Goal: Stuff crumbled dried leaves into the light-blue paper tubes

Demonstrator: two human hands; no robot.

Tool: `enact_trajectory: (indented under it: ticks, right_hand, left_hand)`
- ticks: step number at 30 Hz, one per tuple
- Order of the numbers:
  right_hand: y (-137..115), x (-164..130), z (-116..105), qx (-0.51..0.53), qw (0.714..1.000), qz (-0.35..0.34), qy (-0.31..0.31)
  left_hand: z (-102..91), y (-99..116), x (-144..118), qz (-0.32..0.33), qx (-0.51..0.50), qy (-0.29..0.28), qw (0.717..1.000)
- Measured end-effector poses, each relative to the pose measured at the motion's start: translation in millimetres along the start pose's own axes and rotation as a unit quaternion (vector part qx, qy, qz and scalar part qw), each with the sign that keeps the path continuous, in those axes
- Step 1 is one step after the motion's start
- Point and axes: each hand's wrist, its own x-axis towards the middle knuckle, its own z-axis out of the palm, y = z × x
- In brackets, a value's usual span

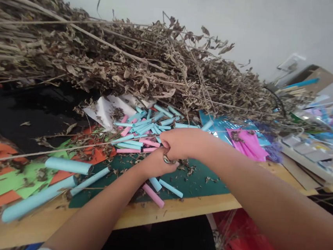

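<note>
My 2 hands met over the green mat (202, 181): left hand (153, 165) and right hand (182, 142) both pinched shut on 1 pink paper tube (149, 142). It looked light and crushable, best held gently mid-length.

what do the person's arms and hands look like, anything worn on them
Both forearms are bare, with no sleeves over them. The left hand and the right hand wear no gloves. A small metallic band, likely a ring, shows where the two hands meet, though which hand it is on is unclear. No watch or bracelet is visible on either wrist.
</note>
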Motion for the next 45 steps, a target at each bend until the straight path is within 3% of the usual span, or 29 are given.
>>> enact_trajectory:
  ticks: [2,4,8,11,16,21,27,29,32,35,37,39,42,45]
  right_hand:
    - [6.5,-7.5,4.5,0.048,0.998,-0.014,0.042]
    - [22.0,-16.0,16.3,0.161,0.983,-0.055,0.061]
    - [56.8,-20.2,49.7,0.363,0.922,-0.108,0.081]
    - [66.0,-10.9,73.6,0.470,0.869,-0.133,0.086]
    - [57.7,6.6,89.4,0.523,0.831,-0.159,0.099]
    - [53.2,14.2,77.4,0.560,0.811,-0.171,0.017]
    - [45.8,19.1,50.1,0.488,0.854,-0.151,-0.103]
    - [41.8,18.7,43.1,0.456,0.872,-0.140,-0.112]
    - [36.8,15.4,37.5,0.359,0.924,-0.120,-0.057]
    - [31.2,10.9,35.0,0.196,0.977,-0.084,0.024]
    - [24.4,8.4,31.7,0.091,0.990,-0.058,0.087]
    - [15.2,6.3,26.1,0.012,0.994,-0.034,0.105]
    - [4.3,3.5,16.4,-0.035,0.999,0.004,0.027]
    - [5.5,1.5,10.7,0.020,0.999,0.013,-0.032]
  left_hand:
    - [0.1,0.3,-0.3,-0.018,-0.003,-0.003,1.000]
    - [0.4,1.0,-0.5,-0.046,-0.005,-0.015,0.999]
    - [0.6,1.5,0.1,-0.039,-0.044,-0.026,0.998]
    - [1.1,0.1,1.2,-0.033,-0.066,-0.033,0.997]
    - [2.3,-1.7,1.7,-0.019,-0.068,-0.028,0.997]
    - [1.5,-0.5,1.8,-0.006,-0.048,-0.024,0.999]
    - [0.9,-3.8,3.6,0.015,-0.008,-0.022,1.000]
    - [1.5,-4.2,3.3,0.015,0.001,-0.020,1.000]
    - [3.3,-3.3,1.0,0.022,0.002,-0.032,0.999]
    - [5.6,-3.4,-1.4,0.029,0.002,-0.039,0.999]
    - [6.3,-4.5,-2.0,0.019,0.007,-0.021,1.000]
    - [6.0,-5.7,-1.9,0.010,0.013,-0.003,1.000]
    - [4.8,-6.2,-1.3,0.011,0.016,-0.006,1.000]
    - [3.8,-5.1,-0.8,0.015,0.010,-0.025,1.000]
